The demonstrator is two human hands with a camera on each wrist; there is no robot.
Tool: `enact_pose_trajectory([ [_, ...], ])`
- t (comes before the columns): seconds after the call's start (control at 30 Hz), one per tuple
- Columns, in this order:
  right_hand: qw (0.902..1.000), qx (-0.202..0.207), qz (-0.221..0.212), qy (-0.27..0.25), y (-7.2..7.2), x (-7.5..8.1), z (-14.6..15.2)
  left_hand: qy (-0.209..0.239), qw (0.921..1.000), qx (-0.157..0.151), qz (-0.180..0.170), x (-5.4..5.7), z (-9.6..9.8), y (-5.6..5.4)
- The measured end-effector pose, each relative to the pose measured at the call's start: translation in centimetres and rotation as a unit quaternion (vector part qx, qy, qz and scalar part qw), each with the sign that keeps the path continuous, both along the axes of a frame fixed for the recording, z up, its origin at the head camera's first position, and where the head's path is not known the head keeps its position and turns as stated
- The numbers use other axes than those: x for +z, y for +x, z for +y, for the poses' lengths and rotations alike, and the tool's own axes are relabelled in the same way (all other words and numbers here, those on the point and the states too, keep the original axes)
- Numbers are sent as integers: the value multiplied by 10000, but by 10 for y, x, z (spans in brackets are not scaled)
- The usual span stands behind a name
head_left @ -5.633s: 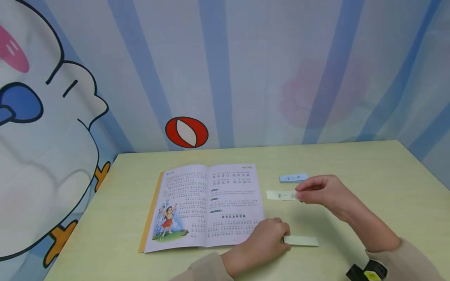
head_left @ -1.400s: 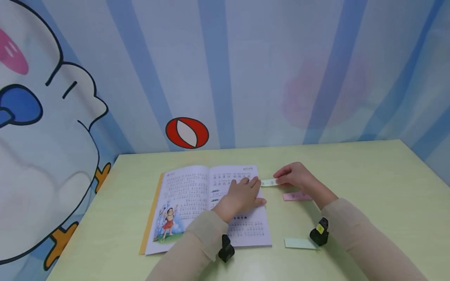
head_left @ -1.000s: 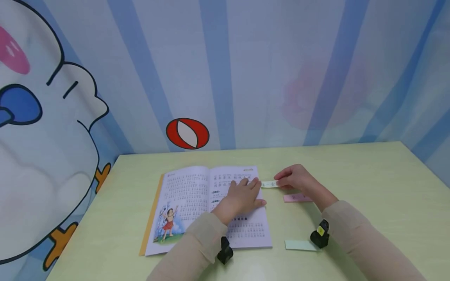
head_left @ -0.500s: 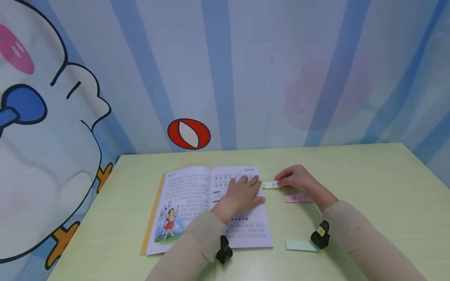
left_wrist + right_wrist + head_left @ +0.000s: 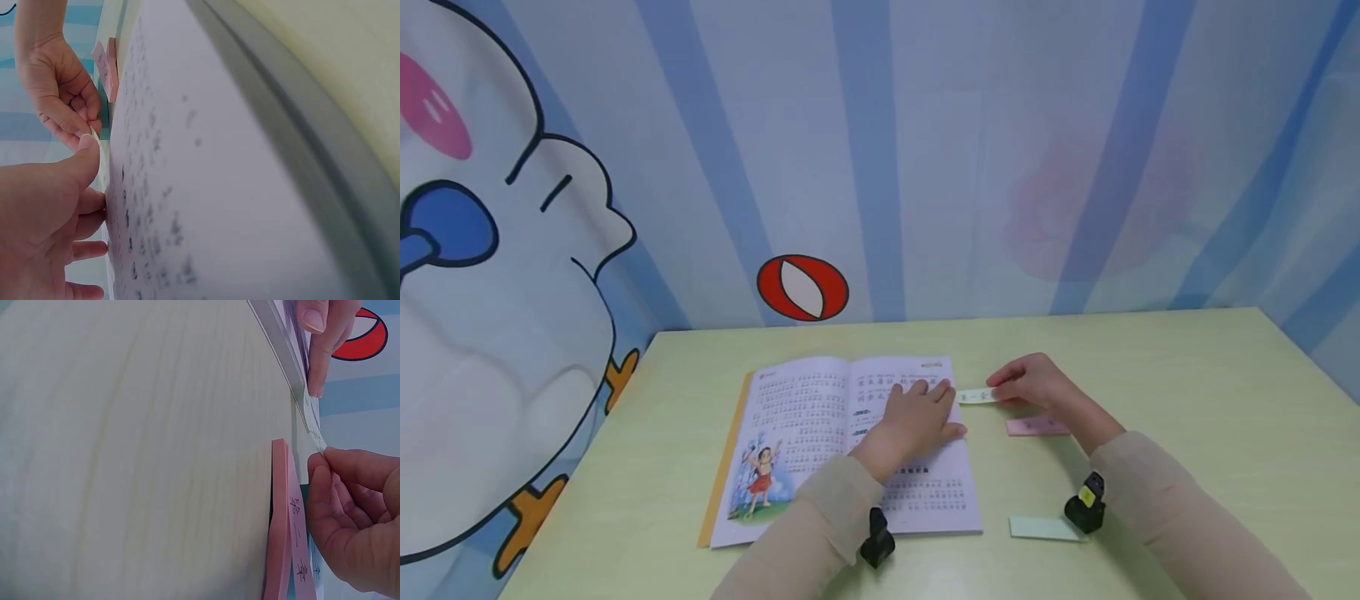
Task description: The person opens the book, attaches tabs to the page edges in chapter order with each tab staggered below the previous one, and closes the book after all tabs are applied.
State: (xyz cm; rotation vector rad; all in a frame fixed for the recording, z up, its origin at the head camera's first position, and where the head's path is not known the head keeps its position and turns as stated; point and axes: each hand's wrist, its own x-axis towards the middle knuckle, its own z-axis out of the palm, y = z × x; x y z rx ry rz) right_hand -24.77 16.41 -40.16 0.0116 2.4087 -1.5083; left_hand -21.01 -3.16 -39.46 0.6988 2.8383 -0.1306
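Observation:
An open book (image 5: 917, 504) with printed text lies on the table. My left hand (image 5: 913, 423) rests on its right page with fingers extended, their tips at the page's right edge. A pale green sticky note strip (image 5: 977, 397) with handwriting sticks out from that edge. My right hand (image 5: 1037, 385) pinches its outer end between thumb and fingertips. In the right wrist view, a left fingertip presses the strip's other end (image 5: 309, 403) at the book's edge. Just nearer than my right hand lies a pink sticky note pad (image 5: 1036, 426), its written top strip lifting from the stack (image 5: 300, 537).
A pale green sticky note pad (image 5: 1047, 528) lies near the right forearm. Past the pink pad, a blue pad (image 5: 317, 570) is partly hidden by the right hand. A patterned curtain (image 5: 940, 167) stands behind the table (image 5: 1195, 400).
Since the oldest frame, my left hand has moved from the green pad onto the page, and my right hand has brought the strip left to the book's edge. Both hands have barely moved lately.

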Motion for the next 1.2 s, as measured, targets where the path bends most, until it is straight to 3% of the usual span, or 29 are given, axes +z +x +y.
enact_pose_trajectory([
  [0.3, 10000, -86, -28, 24, 2, 0, 0, 179, 9997, 18, -170, 2, -8, 0],
  [0.6, 9999, -99, -63, 56, 3, 2, -1, 41, 9996, -244, -142, 2, -15, 6],
  [0.87, 9999, -88, -44, 29, 2, 1, 0, 395, 9981, -307, -356, 3, -16, 7],
  [1.2, 10000, -83, -44, 19, 1, 0, 0, 427, 9982, -401, -90, 0, -8, 6],
])
